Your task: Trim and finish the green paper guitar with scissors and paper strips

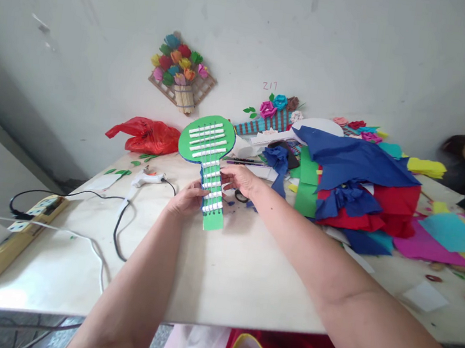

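Note:
Above the table I hold up a green paddle-shaped paper craft (185, 139) with a round top and a narrow neck. Rows of white rolled strips cross its face, with dark threads running along it and blue along its edge. My left hand (190, 196) grips the neck from the left side. On the right, my right hand (237, 178) has its fingers at the upper neck, some of them hidden behind it. Beneath my right hand lies a dark ring-shaped object (241, 196), perhaps a tape roll or scissors handle.
A white glue gun (143, 179) with a black cable lies left, near a yellow power strip (16, 238). A red plastic bag (146, 135) sits at the back. Blue paper (353, 160) and other coloured sheets pile up on the right. A paper flower piece (181, 72) rests against the wall.

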